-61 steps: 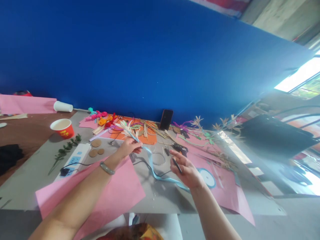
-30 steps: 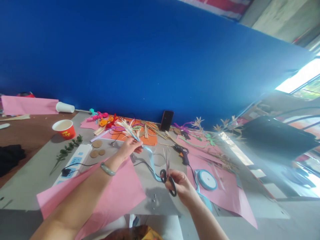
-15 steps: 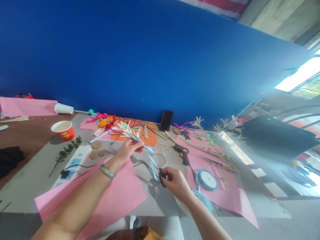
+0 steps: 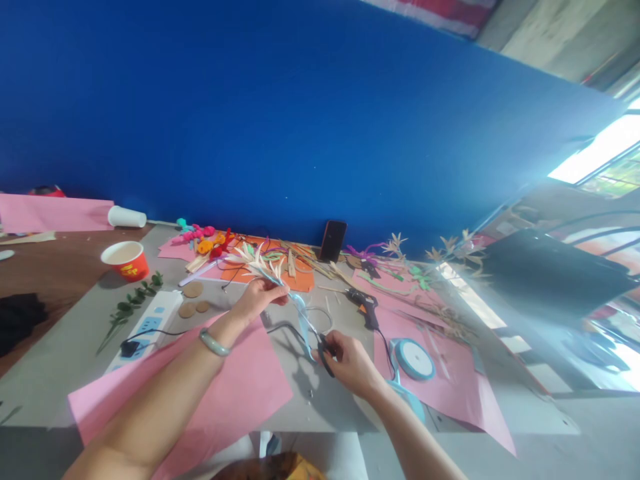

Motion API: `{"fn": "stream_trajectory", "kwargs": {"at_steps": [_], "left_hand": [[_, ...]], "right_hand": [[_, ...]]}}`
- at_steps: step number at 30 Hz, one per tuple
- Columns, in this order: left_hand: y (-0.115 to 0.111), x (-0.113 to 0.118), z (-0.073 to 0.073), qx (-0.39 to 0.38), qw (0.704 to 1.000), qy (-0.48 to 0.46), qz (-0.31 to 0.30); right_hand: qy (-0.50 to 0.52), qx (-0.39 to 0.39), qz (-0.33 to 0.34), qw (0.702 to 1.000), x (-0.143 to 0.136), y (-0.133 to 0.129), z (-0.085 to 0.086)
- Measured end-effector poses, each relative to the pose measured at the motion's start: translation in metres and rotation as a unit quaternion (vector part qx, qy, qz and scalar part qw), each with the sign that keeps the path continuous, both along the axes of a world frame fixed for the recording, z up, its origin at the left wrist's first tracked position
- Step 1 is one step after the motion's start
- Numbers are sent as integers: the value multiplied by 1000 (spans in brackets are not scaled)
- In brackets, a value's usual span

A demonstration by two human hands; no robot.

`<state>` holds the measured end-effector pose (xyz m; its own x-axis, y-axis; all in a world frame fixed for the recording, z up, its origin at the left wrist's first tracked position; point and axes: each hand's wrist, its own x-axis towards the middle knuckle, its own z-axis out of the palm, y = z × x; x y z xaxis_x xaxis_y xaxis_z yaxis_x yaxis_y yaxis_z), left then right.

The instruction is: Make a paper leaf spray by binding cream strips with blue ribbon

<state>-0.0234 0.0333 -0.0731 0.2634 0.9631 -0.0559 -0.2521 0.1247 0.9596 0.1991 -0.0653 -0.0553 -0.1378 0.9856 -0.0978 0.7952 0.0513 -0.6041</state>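
My left hand (image 4: 261,297) is closed around the stem of a cream-white flower (image 4: 260,264) with narrow pointed petals, holding it above the table. A light blue ribbon (image 4: 303,327) hangs from just beyond those fingers. My right hand (image 4: 353,361) grips the black handles of a pair of scissors (image 4: 324,353). Their blades point up and left, close to the ribbon; whether they touch it I cannot tell. The thumb and fingers hide part of the handles. To the right lies a spool of light blue ribbon (image 4: 416,359) on pink paper.
A black glue gun (image 4: 367,308) with a cord lies beyond my right hand. A phone (image 4: 333,241) leans against the blue wall. On the left are a red paper cup (image 4: 126,261), a white power strip (image 4: 150,327) and a green sprig (image 4: 131,307). Pink paper (image 4: 225,393) lies under my left forearm.
The scissors have turned and their handles look further apart, with the blades now nearer the ribbon. My left hand and the flower have shifted very slightly.
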Motion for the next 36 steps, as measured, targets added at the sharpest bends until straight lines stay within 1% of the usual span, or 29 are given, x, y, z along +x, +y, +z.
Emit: {"fn": "stream_trajectory", "kwargs": {"at_steps": [6, 10, 13, 16, 22, 27, 32, 36], "left_hand": [[-4, 2, 5, -2, 1000, -5, -3], [-3, 3, 3, -1, 1000, -15, -25], [-3, 4, 1, -6, 998, -27, -48], [-3, 5, 0, -9, 997, -43, -57], [-5, 7, 2, -21, 996, -50, -69], [-8, 8, 5, -34, 996, -53, -68], [-7, 10, 3, -29, 996, -58, -63], [-7, 10, 5, -26, 996, -54, -64]], "right_hand": [[-14, -2, 15, 1000, 2, 2, 1], [2, -13, 12, 1000, -1, 3, 4], [12, -3, 8, 1000, -6, 5, 6], [14, 13, 11, 1000, -11, 7, 6], [13, 30, 23, 999, -12, 10, 0], [25, 24, 16, 999, -11, 10, -7], [55, 14, 5, 998, -10, 10, -11], [98, -3, 1, 995, -10, 10, -14]]}}
